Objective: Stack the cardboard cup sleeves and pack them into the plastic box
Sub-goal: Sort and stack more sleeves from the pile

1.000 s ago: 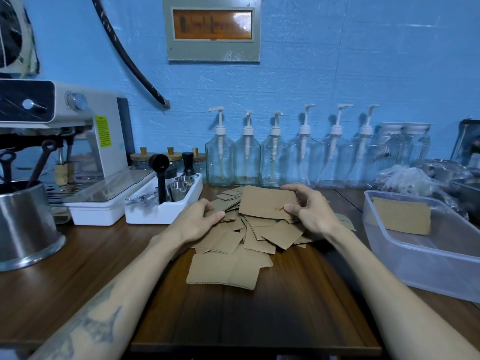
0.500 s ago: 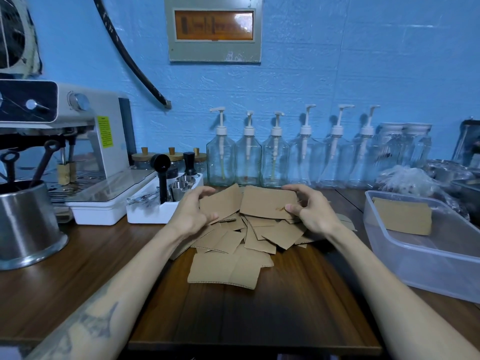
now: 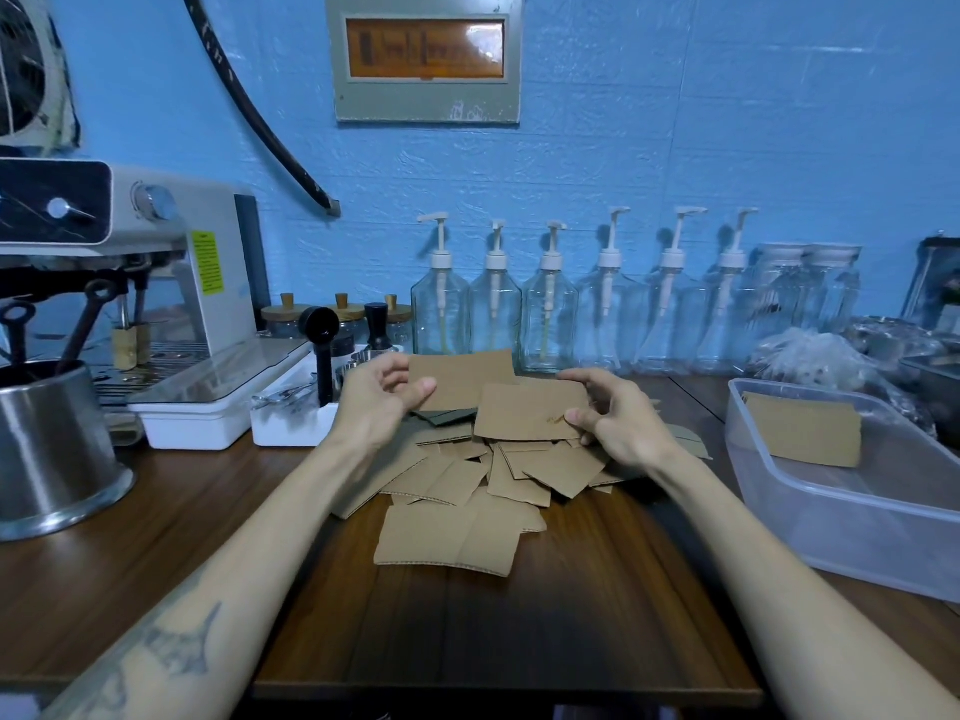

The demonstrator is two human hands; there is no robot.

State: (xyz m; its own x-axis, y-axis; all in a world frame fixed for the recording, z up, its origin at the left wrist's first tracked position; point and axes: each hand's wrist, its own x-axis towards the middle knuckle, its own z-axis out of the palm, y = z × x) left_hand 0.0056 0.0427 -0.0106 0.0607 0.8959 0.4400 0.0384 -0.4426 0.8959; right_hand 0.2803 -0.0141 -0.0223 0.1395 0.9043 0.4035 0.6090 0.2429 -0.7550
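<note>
A loose pile of brown cardboard cup sleeves (image 3: 467,491) lies on the wooden table, its nearest sleeves (image 3: 452,537) flat at the front. My left hand (image 3: 379,402) holds one sleeve (image 3: 467,376) lifted above the pile. My right hand (image 3: 618,423) grips another sleeve (image 3: 530,413) just right of it, lower and overlapping the first one's corner. At the right stands the clear plastic box (image 3: 831,511) with a sleeve stack (image 3: 805,431) lying inside against its far wall.
A white espresso machine (image 3: 156,283) and a steel pitcher (image 3: 52,449) stand at the left. A white tool tray (image 3: 296,407) sits behind my left hand. Several glass pump bottles (image 3: 550,304) line the blue wall. Bagged items (image 3: 831,356) lie behind the box.
My left hand picked a sleeve from the pile and raised it toward the sleeve in my right hand. My right hand stayed nearly in place with its sleeve.
</note>
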